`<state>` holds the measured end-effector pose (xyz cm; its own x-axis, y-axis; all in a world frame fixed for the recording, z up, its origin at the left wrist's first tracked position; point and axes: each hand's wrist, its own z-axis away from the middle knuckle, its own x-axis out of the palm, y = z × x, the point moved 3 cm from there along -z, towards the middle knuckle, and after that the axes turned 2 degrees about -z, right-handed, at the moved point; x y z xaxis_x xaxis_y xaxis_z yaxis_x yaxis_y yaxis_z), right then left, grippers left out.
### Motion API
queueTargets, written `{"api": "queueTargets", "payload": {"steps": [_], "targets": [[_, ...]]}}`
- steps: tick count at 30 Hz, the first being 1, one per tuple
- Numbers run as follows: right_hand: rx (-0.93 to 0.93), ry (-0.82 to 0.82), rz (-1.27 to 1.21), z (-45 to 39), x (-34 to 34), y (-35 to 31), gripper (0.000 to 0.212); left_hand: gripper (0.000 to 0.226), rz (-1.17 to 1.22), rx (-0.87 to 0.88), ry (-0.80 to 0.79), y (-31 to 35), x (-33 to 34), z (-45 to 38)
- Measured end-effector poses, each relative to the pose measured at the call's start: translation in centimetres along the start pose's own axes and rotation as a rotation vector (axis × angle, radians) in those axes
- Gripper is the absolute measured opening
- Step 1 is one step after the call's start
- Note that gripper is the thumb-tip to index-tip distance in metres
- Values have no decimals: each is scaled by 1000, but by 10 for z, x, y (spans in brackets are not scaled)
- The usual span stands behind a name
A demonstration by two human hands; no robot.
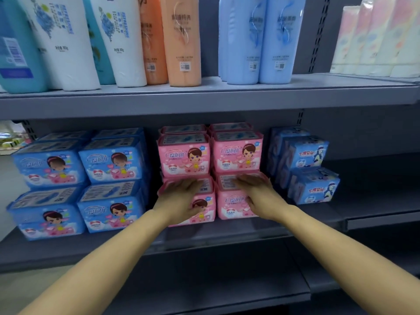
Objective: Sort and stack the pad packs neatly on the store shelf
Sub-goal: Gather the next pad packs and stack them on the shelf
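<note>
Two hands reach into the middle shelf [204, 237] and rest on the bottom row of pink pad packs. The left hand [179, 198] lies flat, fingers straight and spread, over the top and front of the lower left pink pack [204, 208]. The right hand [254, 192] lies likewise with straight fingers on the lower right pink pack [229, 205], so neither grip closes around anything. Directly above the hands sit two more pink packs [184, 155], stacked on the lower ones, with further pink packs behind them. Left of the left hand stand blue pad packs [111, 160], two high and two across. Right of the right hand is a smaller stack of blue packs with a different picture [309, 171], tilted slightly. On the shelf above the hands stand white, orange [181, 42] and light blue bottles [261, 42].
</note>
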<state>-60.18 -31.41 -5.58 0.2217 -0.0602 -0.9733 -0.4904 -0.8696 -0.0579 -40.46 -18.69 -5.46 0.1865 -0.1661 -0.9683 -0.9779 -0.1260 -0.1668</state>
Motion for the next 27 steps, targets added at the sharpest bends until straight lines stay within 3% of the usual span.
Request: {"api": "queueTargets", "payload": {"steps": [18, 22, 24, 27], "targets": [[-36, 37, -133, -10, 10, 13, 60, 79, 67, 13, -61, -5, 5, -11], [-18, -7, -227, -4, 4, 13, 69, 95, 293, 30, -65, -8, -4, -7], [36, 67, -351, 1, -4, 16, 75, 99, 429, -35, -6, -15, -16, -5], [112, 245, -424, 12, -20, 27, 74, 100, 438, -111, 52, -27, -27, 1]]}}
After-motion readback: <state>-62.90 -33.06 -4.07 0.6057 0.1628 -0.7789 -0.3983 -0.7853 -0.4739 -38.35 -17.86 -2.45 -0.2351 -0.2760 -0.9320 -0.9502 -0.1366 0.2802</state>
